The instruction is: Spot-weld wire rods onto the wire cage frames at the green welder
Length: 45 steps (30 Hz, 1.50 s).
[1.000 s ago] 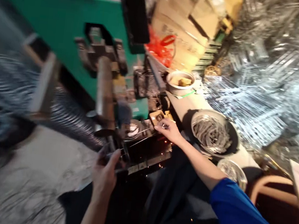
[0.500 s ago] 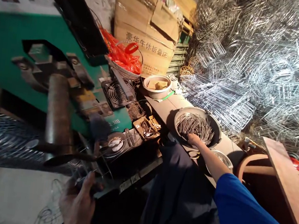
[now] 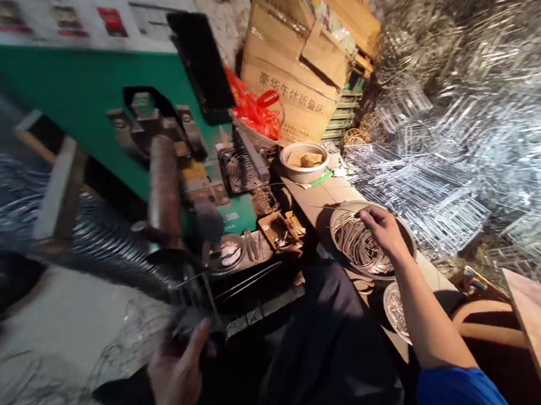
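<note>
Above the far edge of the wide basin (image 3: 343,206), the right hand (image 3: 384,232) pinches a thin wire (image 3: 335,209); the left hand (image 3: 179,367) grips what seems a dark, blurred piece (image 3: 191,325).

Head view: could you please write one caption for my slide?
Right hand pinching thin wire over a basin of wire pieces, left hand near a green machine.

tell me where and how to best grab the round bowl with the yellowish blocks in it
Pinch the near rim of the bowl, coming from above on the person's side. It sits upright with that rim raised and exposed, while the cardboard box and red bag crowd behind. Probably keep it level.
</note>
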Each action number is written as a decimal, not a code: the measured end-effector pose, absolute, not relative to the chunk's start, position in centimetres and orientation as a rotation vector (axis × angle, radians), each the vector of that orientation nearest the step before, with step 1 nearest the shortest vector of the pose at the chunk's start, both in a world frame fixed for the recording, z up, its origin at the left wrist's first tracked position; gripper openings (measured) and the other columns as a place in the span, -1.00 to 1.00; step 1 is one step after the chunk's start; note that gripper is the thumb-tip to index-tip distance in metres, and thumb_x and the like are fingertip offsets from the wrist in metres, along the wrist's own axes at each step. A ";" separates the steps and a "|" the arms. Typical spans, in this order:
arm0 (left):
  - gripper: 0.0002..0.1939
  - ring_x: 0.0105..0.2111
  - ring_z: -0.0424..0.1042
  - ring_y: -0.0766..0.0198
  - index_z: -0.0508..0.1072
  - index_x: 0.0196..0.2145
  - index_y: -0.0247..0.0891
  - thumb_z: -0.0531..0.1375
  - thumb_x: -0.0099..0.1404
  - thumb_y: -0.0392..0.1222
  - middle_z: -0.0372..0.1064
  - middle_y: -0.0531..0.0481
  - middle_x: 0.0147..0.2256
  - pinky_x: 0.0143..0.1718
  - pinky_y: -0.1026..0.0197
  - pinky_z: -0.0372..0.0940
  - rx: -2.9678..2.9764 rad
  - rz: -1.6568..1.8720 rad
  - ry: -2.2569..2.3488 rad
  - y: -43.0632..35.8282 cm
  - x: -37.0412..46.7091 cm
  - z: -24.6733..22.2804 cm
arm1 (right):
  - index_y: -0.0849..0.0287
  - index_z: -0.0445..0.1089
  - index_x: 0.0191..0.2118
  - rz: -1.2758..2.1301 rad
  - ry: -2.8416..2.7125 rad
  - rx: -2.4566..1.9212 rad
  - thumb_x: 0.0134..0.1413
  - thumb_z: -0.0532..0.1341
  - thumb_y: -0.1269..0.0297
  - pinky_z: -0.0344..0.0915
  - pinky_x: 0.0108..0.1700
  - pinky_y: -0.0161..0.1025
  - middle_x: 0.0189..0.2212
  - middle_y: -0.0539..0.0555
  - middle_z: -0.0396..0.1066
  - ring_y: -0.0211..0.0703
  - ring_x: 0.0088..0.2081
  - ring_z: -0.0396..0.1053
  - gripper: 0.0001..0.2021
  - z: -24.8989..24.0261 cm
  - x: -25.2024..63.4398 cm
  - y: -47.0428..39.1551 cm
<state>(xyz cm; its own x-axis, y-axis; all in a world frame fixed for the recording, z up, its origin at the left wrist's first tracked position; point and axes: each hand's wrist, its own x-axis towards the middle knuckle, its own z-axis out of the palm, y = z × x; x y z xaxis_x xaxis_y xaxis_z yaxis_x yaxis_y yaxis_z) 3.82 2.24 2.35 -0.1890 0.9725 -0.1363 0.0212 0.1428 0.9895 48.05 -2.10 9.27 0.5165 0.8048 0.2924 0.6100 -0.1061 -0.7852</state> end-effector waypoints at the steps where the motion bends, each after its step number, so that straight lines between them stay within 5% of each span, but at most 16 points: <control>1: -0.42 -0.67 0.31 0.36 0.44 -0.07 -0.23 0.44 -0.02 0.02 0.33 0.18 -0.54 -0.65 0.31 0.27 1.006 1.215 1.404 1.3 3.9 2.4 | 0.15 0.33 -0.46 0.383 -1.215 -1.691 0.13 0.17 -0.19 0.07 -0.36 -0.30 -0.55 -0.04 0.24 -0.25 -0.47 0.14 -0.54 9.6 46.2 -1.3; 6: -0.33 -0.71 0.24 0.45 0.33 0.09 -0.23 0.42 0.07 0.00 0.22 0.23 -0.54 -0.69 0.36 0.22 0.877 1.257 1.241 -0.7 4.4 2.7 | 0.14 0.10 -0.61 0.748 -1.150 -1.394 0.03 0.29 -0.14 -0.07 -0.44 -0.27 -0.62 -0.08 -0.02 -0.31 -0.52 -0.07 -0.47 7.3 36.1 3.0; 13: -0.31 -0.72 0.23 0.47 0.27 0.13 -0.25 0.41 0.11 -0.03 0.24 0.23 -0.50 -0.72 0.35 0.22 0.781 1.281 1.170 -0.6 2.9 1.8 | 0.14 0.05 -0.64 0.978 -1.265 -1.335 -0.03 0.34 -0.08 -0.09 -0.45 -0.28 -0.63 -0.10 -0.04 -0.32 -0.52 -0.08 -0.46 2.7 28.4 5.5; 45: -0.27 -0.75 0.19 0.47 0.26 0.15 -0.30 0.41 0.11 -0.03 0.17 0.27 -0.57 -0.74 0.36 0.20 0.753 1.307 1.105 2.7 3.9 1.3 | 0.13 -0.04 -0.69 1.004 -1.212 -1.360 -0.12 0.37 -0.13 -0.08 -0.45 -0.28 -0.65 -0.12 -0.11 -0.32 -0.52 -0.14 -0.37 0.3 29.9 9.7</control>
<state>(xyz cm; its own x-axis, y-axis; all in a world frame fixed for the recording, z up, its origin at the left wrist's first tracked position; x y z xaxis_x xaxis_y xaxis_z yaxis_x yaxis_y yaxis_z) 3.93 2.69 1.26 -0.0848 0.9760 -0.2005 -0.3596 0.1577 0.9197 29.86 9.68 0.30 0.1484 0.9881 0.0392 0.1452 0.0175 -0.9892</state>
